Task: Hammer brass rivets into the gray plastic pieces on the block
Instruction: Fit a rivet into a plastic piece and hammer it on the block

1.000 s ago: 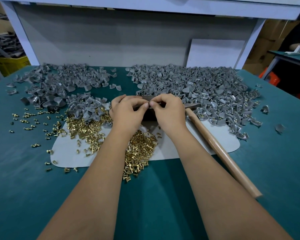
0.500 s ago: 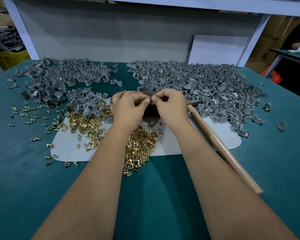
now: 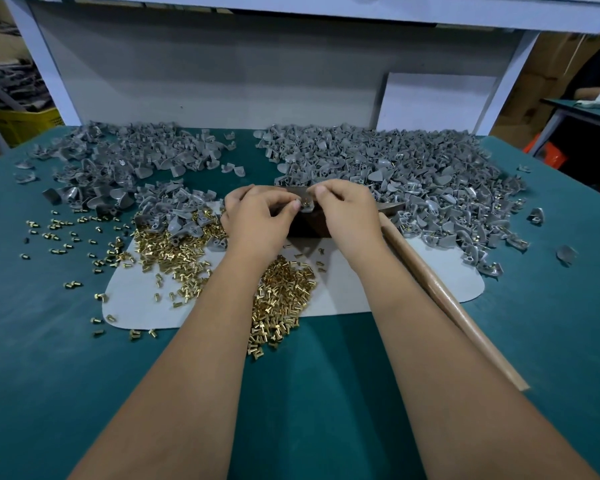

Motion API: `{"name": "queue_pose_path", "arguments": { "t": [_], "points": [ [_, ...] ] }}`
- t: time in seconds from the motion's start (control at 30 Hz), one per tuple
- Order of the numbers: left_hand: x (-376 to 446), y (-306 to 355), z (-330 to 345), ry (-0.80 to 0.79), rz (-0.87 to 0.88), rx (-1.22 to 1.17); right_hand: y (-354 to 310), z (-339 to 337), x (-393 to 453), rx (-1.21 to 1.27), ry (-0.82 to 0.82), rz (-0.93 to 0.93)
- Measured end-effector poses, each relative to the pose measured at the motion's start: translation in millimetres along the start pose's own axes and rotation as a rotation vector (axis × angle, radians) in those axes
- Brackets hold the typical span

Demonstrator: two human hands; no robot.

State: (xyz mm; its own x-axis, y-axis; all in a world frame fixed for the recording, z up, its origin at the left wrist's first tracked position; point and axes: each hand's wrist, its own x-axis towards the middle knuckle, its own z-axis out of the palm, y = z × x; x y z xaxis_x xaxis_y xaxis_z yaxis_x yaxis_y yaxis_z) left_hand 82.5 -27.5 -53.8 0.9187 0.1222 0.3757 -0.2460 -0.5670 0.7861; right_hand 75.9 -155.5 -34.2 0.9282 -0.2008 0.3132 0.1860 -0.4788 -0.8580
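Pinching one brass rivet (image 3: 306,202) and one gray piece (image 3: 308,206) atop the block (image 3: 305,227), left hand (image 3: 257,216) and right hand (image 3: 347,213) curl fingers together; one hammer (image 3: 440,292) lies right, rivets and pieces heaped uncountably on the bench (image 3: 49,375).

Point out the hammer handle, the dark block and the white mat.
hammer handle (image 3: 440,292), head view, on the middle of the wooden shaft.
dark block (image 3: 307,226), head view, on its front face between the hands.
white mat (image 3: 354,289), head view, on a bare patch.
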Motion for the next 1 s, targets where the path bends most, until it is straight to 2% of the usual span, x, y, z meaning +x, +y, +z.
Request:
{"name": "queue_pose_path", "arguments": {
  "t": [0.1, 0.3, 0.63, 1.0],
  "points": [
    [0.1, 0.4, 0.6, 0.006, 0.012, 0.013, -5.2, -0.7, 1.6, 0.068, 0.024, 0.05],
    [0.2, 0.7, -0.1, 0.007, 0.023, 0.018, -4.5, 4.0, 5.0, -0.234, 0.025, -0.073],
    [0.0, -1.0, 1.1, 0.008, 0.009, 0.04, 2.3, 12.4, 4.8, -0.39, 0.064, -0.129],
    [0.1, -0.9, 1.0, -0.004, -0.028, 0.074, 2.6, 20.9, -5.1, -0.398, 0.151, -0.162]
  ]
}}
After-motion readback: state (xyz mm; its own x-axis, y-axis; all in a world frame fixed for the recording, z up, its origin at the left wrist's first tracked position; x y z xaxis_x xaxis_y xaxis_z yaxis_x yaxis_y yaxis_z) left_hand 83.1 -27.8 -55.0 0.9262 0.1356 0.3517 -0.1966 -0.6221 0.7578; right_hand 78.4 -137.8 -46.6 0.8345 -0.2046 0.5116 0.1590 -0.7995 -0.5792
